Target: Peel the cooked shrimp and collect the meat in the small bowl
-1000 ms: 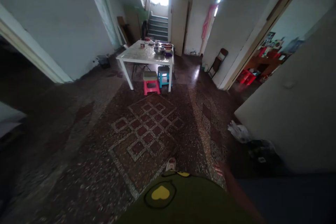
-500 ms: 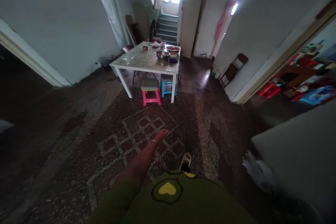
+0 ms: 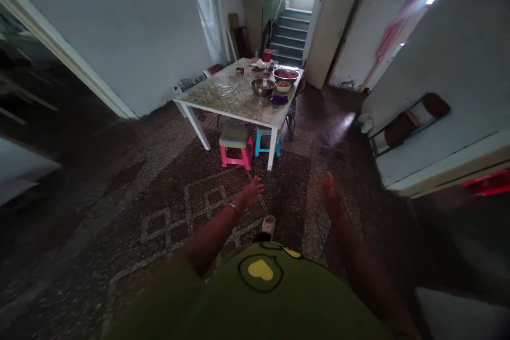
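My left hand (image 3: 252, 193) reaches forward over the patterned floor, fingers apart and nothing in it; a thin bracelet circles that wrist. To the right, my right hand (image 3: 330, 197) is raised with its fingers stretched out, holding nothing, somewhat blurred. Neither hand touches anything. Ahead stands a white-legged table (image 3: 223, 109) with a patterned top. On it are a steel bowl (image 3: 263, 86), a wide bowl of reddish food (image 3: 286, 75), a smaller white bowl (image 3: 282, 86), a purple cloth-like item (image 3: 279, 99) and a small tin (image 3: 239, 71).
A pink stool (image 3: 236, 143) with a grey top and a blue stool (image 3: 263, 141) stand at the table's near side. A folded chair (image 3: 410, 122) leans on the right wall. Stairs (image 3: 292, 34) rise behind the table, beside a door (image 3: 337, 21).
The table and stools appear closer, and the view has turned left. My right hand has come into view. The fingers of my left hand have spread.
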{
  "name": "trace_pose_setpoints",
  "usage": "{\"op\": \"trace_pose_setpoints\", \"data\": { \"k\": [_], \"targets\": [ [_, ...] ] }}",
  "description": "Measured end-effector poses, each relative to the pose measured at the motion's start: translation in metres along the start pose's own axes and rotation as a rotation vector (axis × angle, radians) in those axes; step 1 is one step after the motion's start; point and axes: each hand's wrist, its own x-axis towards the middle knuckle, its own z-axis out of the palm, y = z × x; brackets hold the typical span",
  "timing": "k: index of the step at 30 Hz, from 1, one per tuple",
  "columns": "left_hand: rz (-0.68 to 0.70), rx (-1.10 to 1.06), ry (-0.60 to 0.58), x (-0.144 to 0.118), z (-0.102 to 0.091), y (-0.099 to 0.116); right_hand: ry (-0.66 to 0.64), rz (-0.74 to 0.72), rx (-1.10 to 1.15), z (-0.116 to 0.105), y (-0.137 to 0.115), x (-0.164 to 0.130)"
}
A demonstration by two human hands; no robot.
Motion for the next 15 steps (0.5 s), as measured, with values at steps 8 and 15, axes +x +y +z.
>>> {"op": "trace_pose_setpoints", "data": {
  "k": [8, 15],
  "targets": [
    [0.031, -0.569, -0.567, 0.198, 0.214, 0.120, -0.217, -0.745, -0.286, 0.095, 0.047, 0.203],
    [0.087, -0.517, -0.562, 0.329, 0.237, 0.226, -0.269, -0.517, -0.376, 0.084, 0.154, 0.357]
  ]
}}
